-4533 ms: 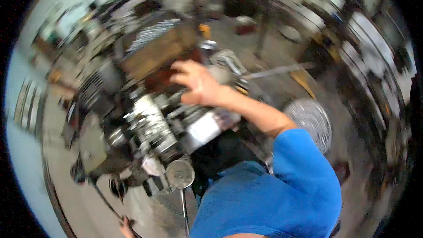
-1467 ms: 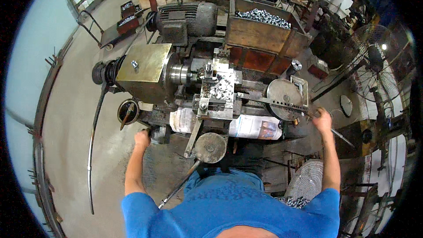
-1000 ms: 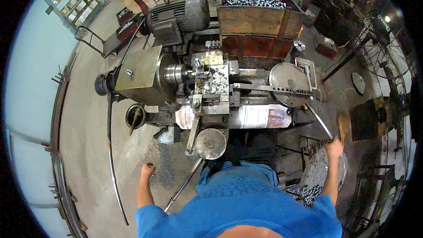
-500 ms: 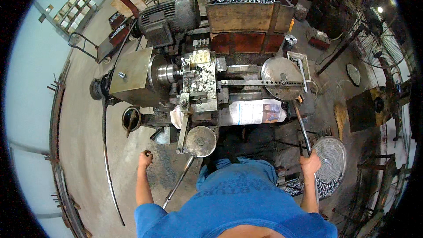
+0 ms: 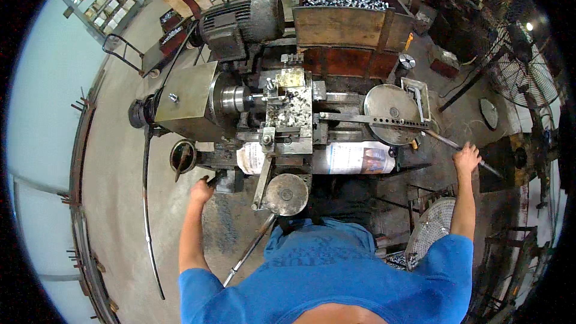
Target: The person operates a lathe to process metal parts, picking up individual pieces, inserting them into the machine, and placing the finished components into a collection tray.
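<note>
Grey concrete floor surrounds the grimy metal lathe (image 5: 282, 114) at frame centre — your right hand (image 5: 467, 159) has risen, now clamped on its long steel lever (image 5: 462, 151) at right, your left hand (image 5: 202, 191) gripping a dark handle (image 5: 215, 177) lower left — controls engaged.

A grey concrete floor (image 5: 120, 192) is being occupied by a heavy metal lathe (image 5: 282, 114), standing at its centre. A wooden bin (image 5: 351, 21) of small metal parts is being carried behind the machine, and a round perforated metal basket (image 5: 429, 234) is resting on the floor at the right.
</note>
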Available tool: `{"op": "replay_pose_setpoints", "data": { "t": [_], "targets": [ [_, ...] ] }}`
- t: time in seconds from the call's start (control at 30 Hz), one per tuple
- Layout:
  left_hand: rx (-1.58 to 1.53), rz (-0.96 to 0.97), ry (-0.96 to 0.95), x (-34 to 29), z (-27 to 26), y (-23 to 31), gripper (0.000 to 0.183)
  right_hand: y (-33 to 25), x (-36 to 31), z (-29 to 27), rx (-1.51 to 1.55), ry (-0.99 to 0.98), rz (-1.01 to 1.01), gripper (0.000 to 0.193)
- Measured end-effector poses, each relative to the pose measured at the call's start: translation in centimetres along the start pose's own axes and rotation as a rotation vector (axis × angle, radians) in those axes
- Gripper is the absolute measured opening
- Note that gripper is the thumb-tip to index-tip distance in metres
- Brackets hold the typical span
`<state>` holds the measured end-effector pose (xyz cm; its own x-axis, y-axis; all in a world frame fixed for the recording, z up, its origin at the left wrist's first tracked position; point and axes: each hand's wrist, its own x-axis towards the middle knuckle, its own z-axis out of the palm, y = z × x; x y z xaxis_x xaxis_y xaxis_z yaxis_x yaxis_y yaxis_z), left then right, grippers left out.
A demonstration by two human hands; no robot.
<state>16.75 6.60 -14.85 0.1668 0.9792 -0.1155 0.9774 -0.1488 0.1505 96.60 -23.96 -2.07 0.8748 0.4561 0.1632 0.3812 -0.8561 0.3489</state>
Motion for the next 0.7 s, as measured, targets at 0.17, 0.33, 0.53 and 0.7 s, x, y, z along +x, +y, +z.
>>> {"op": "replay_pose_setpoints", "data": {
  "t": [0.17,0.33,0.53,0.7],
  "targets": [
    [0.141,-0.108,-0.032,0.8,4.3,1.7,0.041,-2.3,-3.7,-0.1,0.315,0.203,-0.192,0.066],
    [0.043,-0.382,0.181,-1.1,10.9,1.7,0.041,-4.0,-8.3,-1.1,0.696,0.078,-0.260,0.049],
    [0.212,0.046,-0.025,-0.5,3.4,2.1,0.037,-11.0,-8.1,-13.2,0.915,0.275,-0.547,0.040],
    [-0.067,-0.025,-0.085,-1.5,-0.3,-1.2,0.036,-23.5,-11.5,-24.0,1.143,0.362,-1.117,0.037]
  ]
}}
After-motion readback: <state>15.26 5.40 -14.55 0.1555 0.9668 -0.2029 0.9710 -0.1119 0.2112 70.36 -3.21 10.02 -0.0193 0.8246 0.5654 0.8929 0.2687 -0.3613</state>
